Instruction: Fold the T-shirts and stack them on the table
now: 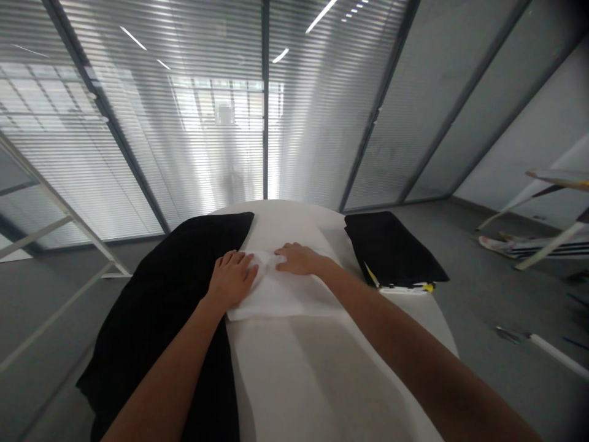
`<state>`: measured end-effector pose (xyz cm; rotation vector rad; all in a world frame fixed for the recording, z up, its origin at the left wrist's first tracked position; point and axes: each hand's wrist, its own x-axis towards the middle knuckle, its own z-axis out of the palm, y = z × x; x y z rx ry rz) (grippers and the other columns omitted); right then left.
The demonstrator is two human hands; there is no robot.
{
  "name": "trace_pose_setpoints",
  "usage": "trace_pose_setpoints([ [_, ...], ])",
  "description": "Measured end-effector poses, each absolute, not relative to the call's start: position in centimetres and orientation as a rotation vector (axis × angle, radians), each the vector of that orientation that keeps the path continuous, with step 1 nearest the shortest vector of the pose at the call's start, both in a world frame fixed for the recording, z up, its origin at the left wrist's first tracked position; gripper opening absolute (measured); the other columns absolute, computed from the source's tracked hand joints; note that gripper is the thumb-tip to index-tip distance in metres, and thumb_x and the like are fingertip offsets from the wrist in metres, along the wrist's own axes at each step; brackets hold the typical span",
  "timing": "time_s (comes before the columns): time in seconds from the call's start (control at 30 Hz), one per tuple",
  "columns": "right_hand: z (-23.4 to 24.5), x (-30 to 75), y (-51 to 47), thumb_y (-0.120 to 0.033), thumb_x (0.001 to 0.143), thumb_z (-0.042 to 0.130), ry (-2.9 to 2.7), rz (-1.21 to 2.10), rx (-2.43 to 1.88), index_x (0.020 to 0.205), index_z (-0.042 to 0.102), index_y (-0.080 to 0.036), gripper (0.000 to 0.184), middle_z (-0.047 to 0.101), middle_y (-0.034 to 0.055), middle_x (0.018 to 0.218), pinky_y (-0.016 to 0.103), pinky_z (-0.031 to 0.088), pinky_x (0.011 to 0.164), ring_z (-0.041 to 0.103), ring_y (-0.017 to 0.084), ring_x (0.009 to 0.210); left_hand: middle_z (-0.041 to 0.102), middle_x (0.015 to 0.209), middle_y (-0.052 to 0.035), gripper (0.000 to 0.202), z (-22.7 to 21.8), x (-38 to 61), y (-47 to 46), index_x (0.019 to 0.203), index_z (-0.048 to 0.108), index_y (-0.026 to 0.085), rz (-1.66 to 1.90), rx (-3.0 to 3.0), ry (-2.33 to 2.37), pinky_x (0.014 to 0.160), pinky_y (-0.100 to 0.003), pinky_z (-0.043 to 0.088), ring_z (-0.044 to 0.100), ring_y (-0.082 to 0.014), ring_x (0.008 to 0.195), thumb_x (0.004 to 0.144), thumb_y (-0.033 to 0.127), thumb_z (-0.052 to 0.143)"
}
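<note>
Left hand (232, 279) and right hand (298, 259) are held spread flat, pressed onto a folded white cloth (288, 291). It is laid on a curved white tabletop (317, 374), between a draped black fabric sheet (161, 313) and a folded black fabric pile (391, 248).

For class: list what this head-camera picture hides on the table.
Head view:
The white cloth: the parts under the left hand and right hand are hidden.
The yellow-tipped items: partly hidden by the folded black cloth.
The large black cloth: lower end cut off by the bottom edge.
</note>
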<state>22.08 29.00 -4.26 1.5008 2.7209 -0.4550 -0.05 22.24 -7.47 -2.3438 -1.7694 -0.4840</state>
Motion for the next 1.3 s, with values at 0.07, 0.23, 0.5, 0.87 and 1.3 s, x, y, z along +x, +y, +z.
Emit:
trace_pose_setpoints([
  [0.07,-3.2,22.2,29.5,-0.037,0.076,0.063,2.644,-0.529,1.494,0.132,0.056,-0.02,0.059,0.059,0.0134,0.131,0.043,0.044,0.098,0.057,0.033,0.118,0.061,0.124,-0.009,0.043,-7.0,-0.6,22.4,0.122,0.062,0.024,-0.564,-2.271,-1.762,0.102,-0.046,0.034,0.045,-0.0282,0.124,0.096,0.041,0.033],
  [0.23,-1.6,24.9,30.4,-0.039,0.063,0.074,2.199,-1.034,1.485,0.111,0.067,-0.018,0.054,0.069,0.0119,0.113,0.043,0.054,0.083,0.065,0.034,0.101,0.055,0.129,-0.0154,0.045,-7.4,-2.0,23.0,0.127,0.059,0.019,-0.65,-1.964,-1.911,0.107,-0.051,0.027,0.042,-0.0318,0.126,0.094,0.04,0.037],
  [0.5,-2.8,29.3,26.2,-0.031,0.063,0.079,1.857,-2.177,1.402,0.113,0.064,-0.018,0.054,0.068,0.0093,0.118,0.037,0.054,0.09,0.068,0.024,0.102,0.055,0.126,-0.0199,0.054,-9.0,-2.5,23.9,0.136,0.05,0.017,-0.347,-1.91,-2.266,0.096,-0.058,0.033,0.048,-0.0373,0.117,0.09,0.043,0.039],
  [0.87,-1.7,29.9,19.7,-0.028,0.071,0.075,1.86,-2.538,1.569,0.132,0.051,-0.024,0.066,0.069,0.0089,0.116,0.041,0.057,0.085,0.07,0.025,0.094,0.055,0.126,-0.0193,0.054,-8.7,-2.5,23.6,0.136,0.05,0.018,-0.3,-1.921,-2.26,0.096,-0.056,0.034,0.048,-0.0371,0.117,0.09,0.043,0.038],
  [1.3,11.7,40.9,21.1,-0.021,0.088,0.059,2.489,-1.839,2.692,0.137,0.051,-0.014,0.049,0.061,0.0212,0.126,0.039,0.054,0.071,0.07,0.02,0.076,0.055,0.125,-0.0185,0.053,-8.6,-2.6,24.0,0.134,0.051,0.019,-0.273,-1.931,-2.271,0.096,-0.056,0.034,0.049,-0.037,0.116,0.088,0.041,0.04],
])
